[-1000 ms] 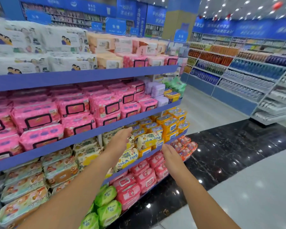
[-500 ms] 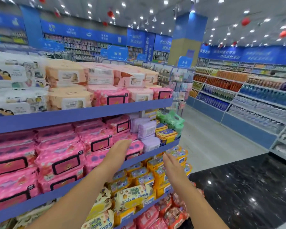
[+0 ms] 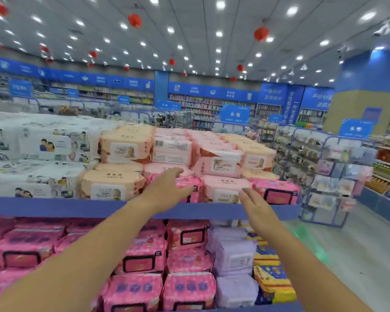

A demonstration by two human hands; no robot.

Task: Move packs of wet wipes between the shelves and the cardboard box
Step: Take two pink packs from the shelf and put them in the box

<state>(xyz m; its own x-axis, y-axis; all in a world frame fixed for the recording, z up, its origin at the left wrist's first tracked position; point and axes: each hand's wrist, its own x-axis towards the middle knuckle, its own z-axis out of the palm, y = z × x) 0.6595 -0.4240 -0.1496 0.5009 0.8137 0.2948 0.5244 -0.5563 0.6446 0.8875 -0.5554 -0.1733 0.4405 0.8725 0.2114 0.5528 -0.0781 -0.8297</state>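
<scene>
Both arms reach toward the top shelf (image 3: 54, 207), where packs of wet wipes lie flat in two layers right up to the front edge. The left hand (image 3: 167, 190) is open, fingers stretched over the top of a bright pink pack (image 3: 190, 184) in the bottom layer and thumb spread below. Whether the fingers already touch the wrapper cannot be told. The right hand (image 3: 253, 204) is open too, fingers straight and together, holding nothing, just in front of a pale pink pack (image 3: 223, 188) that sits beside the bright one. The cardboard box is not in view. These packs look soft and squashy, film-wrapped and likely a little slick, with a stiffer lid patch on the front face. Being full of damp wipes, they are probably heavier than they look. A pinch at one corner would likely let the pack sag or slip, so the better hold is across its short sides, thumb under and fingers over. The upper packs (image 3: 171, 152) rest on the bottom layer, so a pack drawn out from beneath may drag them forward
</scene>
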